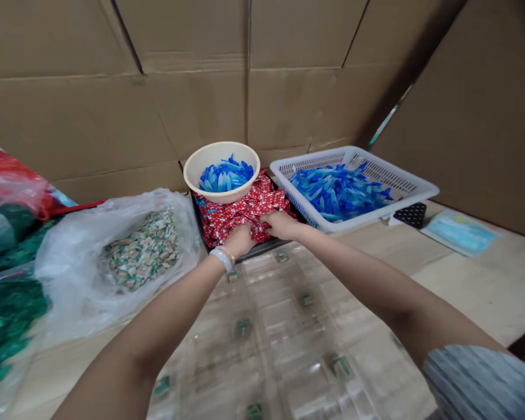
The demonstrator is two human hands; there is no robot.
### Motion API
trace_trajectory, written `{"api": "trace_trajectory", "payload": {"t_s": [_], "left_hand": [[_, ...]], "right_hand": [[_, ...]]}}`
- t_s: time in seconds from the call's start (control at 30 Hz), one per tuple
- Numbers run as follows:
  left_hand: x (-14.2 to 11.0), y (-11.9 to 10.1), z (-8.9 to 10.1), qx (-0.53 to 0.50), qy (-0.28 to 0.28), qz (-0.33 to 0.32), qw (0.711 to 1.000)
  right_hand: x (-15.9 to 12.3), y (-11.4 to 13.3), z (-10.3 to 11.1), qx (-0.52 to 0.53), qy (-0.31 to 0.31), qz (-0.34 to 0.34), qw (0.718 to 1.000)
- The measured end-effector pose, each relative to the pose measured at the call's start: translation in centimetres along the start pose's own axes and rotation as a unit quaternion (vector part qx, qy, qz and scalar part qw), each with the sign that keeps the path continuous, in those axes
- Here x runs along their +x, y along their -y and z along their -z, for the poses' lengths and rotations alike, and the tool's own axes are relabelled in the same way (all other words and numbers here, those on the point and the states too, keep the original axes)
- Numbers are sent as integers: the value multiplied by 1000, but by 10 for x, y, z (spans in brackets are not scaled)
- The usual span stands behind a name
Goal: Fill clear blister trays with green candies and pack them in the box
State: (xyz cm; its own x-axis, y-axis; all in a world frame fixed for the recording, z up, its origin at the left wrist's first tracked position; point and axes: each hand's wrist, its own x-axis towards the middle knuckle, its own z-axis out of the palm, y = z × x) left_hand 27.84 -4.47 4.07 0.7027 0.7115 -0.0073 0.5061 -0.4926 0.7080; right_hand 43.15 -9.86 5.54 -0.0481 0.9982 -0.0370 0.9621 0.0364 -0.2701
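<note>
Both of my hands are in a black tray (262, 251) heaped with small red packets (227, 217) printed in white. My left hand (240, 240), with a pale bracelet at the wrist, is at the tray's near edge, its fingers curled down onto the packets and their tips partly hidden. Just right of it, my right hand (279, 224) bends its fingers around packets. In front of the tray lie clear plastic blister trays (280, 338), blurred, with small green-and-pink pieces (244, 328) in several compartments.
A cream bowl (192, 169) of blue slender pieces sits on the tray's back. Right of it stands a white basket (420, 188) of similar pieces, then a blue-and-white packet (461, 232). At left are a plastic bag (79, 245) of small pieces and green items (9, 321). Cardboard (201, 111) walls the back.
</note>
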Motion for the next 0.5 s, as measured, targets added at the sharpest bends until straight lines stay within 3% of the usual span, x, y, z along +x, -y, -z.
{"api": "trace_trajectory", "payload": {"t_s": [0.1,0.17,0.23,0.3,0.4,0.5], "left_hand": [[2,3,14,15,-1,-14,1000],[6,7,24,11,-15,-16,1000],[10,11,31,-9,-5,-13,1000],[13,14,33,-33,41,-3,999],[13,15,35,-43,63,21,997],[9,8,42,-124,-32,77,989]], "right_hand": [[2,-2,9,14,-36,-4,999],[-3,-6,26,52,-117,-25,991],[-23,-12,49,107,-213,-39,970],[-61,-21,70,164,-265,-42,949],[-135,-39,80,256,-225,-101,935],[-188,-64,54,358,-94,-215,904]]}}
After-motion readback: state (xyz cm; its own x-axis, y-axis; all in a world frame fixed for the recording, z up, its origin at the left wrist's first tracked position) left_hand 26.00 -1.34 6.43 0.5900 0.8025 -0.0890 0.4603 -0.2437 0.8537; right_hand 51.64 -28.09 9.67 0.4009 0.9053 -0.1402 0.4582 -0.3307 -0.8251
